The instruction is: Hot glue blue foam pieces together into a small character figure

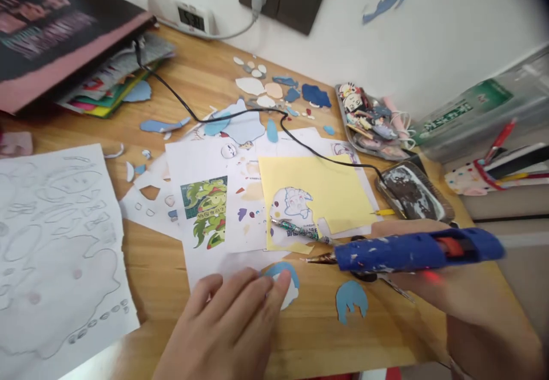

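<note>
My left hand (pixel 227 323) rests low on the desk, its thumb and fingers closed on a small blue-and-white cutout (pixel 292 295). My right hand (pixel 467 297) is wrapped round a blue hot glue gun (pixel 386 252), whose red light glows. The gun's metal nozzle points left, a little right of the cutout and apart from it. Below the gun lies a blue fringe-shaped cutout (pixel 351 301). Behind the nozzle, a glittery patterned pen (pixel 298 229) lies across a yellow sheet (pixel 319 188). Part of a pair of scissors (pixel 397 288) shows under the right hand.
Several blue and white cutouts (pixel 250 86) are scattered at the back. A black cable (pixel 240 114) crosses the desk. A pencil-drawn sheet (pixel 55 254) lies left. To the right are a glue-smeared tray (pixel 416 197), a tray of finished pieces (pixel 371 119) and a pen holder (pixel 467 178).
</note>
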Tool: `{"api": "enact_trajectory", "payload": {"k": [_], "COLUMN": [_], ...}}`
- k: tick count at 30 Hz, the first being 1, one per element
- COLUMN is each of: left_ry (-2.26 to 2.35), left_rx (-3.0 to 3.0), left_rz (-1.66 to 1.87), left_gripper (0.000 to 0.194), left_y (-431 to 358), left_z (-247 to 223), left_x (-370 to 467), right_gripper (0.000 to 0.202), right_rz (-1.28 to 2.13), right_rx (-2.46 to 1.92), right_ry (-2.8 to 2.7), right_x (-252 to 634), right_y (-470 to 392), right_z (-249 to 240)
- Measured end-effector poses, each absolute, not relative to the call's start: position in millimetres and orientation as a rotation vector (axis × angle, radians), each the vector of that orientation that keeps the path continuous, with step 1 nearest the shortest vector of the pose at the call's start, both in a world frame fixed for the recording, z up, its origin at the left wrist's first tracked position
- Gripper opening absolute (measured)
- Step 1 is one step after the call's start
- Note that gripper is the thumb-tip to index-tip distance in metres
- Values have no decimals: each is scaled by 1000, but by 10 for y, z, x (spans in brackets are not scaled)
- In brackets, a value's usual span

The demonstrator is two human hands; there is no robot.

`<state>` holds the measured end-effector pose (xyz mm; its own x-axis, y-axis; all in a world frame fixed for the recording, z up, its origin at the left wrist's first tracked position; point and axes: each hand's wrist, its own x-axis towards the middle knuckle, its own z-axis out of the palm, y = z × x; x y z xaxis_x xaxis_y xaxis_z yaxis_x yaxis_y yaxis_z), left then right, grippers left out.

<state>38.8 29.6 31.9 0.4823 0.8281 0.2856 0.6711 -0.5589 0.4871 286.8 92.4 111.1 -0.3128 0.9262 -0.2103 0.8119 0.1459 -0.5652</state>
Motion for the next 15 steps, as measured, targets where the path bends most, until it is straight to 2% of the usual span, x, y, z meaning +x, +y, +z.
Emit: {"api": "enact_trajectory", "payload": {"k": [5,12,15], "left_ry": [1401,1345,1289], "left_rx": [2085,1859,1833], "left_rz": [987,1220,1303], "left_gripper": [30,19,21], "left_y": [505,545,538], "left_z": [506,544,500], "left_x": [328,382,404], "right_gripper": [4,6,9], "right_rz": [1236,1436,1451], "right_rx": [-1729,-1707,-1715], "right_ry": [-1849,-1596,-1560], "right_x": [2734,2710,2679], "right_y": [951,924,918], "right_z": [1044,836,809]}}
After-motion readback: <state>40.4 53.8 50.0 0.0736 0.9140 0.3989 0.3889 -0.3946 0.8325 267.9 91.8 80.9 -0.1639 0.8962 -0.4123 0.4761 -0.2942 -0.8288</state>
